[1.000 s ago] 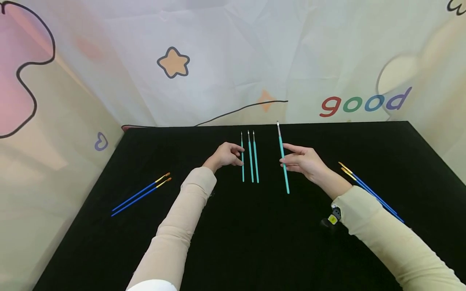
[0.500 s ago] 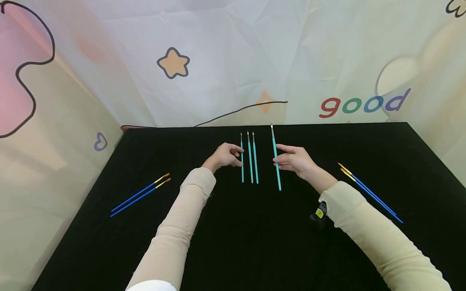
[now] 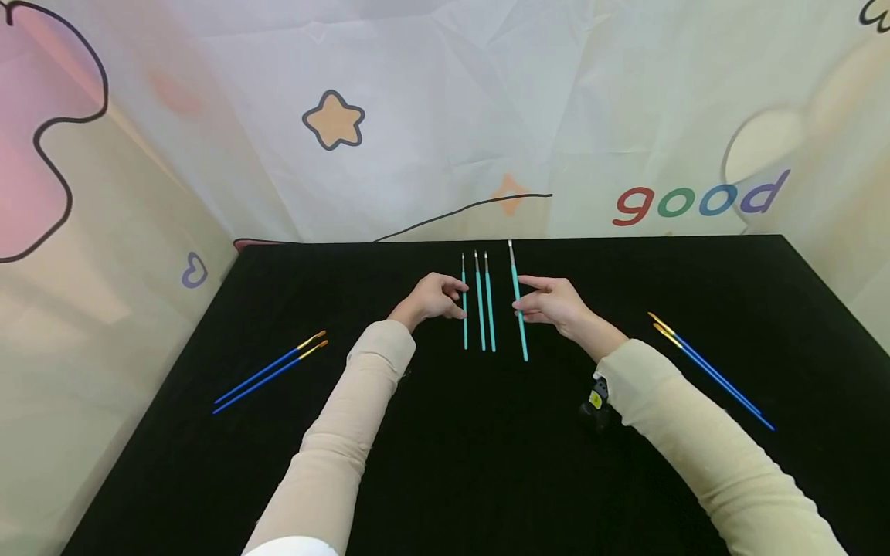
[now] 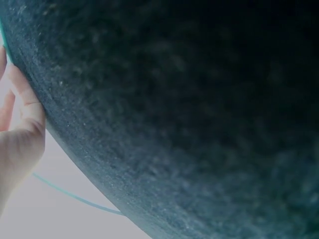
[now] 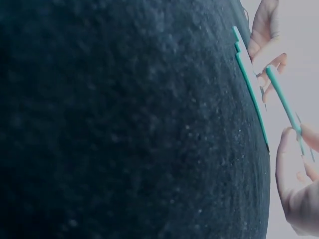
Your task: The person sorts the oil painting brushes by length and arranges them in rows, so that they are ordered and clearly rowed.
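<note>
My left hand [image 3: 433, 296] has its thumb and fingertips at a thin teal paintbrush [image 3: 465, 332], the leftmost of three lying side by side, bristles toward the back. Just right of it lie a second teal paintbrush [image 3: 481, 324] and a third teal paintbrush [image 3: 490, 324]. Raised over the cloth, a larger teal paintbrush [image 3: 518, 293] is pinched between thumb and fingers of my right hand [image 3: 552, 303], right of the row. In the right wrist view, this held paintbrush [image 5: 282, 94] slants up from the fingers. The left wrist view catches only part of the left hand [image 4: 22, 129].
Two blue paintbrushes [image 3: 267, 376] with gold ferrules lie slanted at the left of the black-covered table [image 3: 445, 463]. Another blue pair [image 3: 716, 376] lies at the right, beyond the right forearm. A printed cloth backdrop [image 3: 445, 116] rises behind the table.
My right hand has moved left with the larger teal paintbrush, bringing it closer to the row of three. The left hand and the lying paintbrushes have stayed in place.
</note>
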`<state>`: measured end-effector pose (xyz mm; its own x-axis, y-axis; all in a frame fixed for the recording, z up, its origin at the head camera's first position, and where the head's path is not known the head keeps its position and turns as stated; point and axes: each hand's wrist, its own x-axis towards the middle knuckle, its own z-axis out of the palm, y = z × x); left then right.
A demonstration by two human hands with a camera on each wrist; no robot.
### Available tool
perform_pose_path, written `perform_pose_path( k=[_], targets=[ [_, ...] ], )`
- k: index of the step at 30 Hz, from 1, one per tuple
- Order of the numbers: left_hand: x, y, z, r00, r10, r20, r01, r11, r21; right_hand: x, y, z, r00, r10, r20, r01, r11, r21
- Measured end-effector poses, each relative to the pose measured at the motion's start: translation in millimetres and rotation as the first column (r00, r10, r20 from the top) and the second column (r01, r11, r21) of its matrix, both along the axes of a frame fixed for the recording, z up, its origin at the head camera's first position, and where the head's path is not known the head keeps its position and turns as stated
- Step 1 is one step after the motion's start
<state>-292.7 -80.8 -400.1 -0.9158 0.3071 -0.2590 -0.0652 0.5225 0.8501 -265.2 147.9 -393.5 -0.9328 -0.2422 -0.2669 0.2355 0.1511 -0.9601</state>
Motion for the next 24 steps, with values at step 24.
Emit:
perform_pose_path(
  k=[24],
  targets=[
    [-1.2, 0, -0.5, 1.000, -0.001, -0.001, 0.001, 0.999, -0.034, -24.6, -12, -9.6, 1.000, 0.019, -0.009, -0.018, 0.992, 0.123]
  ],
)
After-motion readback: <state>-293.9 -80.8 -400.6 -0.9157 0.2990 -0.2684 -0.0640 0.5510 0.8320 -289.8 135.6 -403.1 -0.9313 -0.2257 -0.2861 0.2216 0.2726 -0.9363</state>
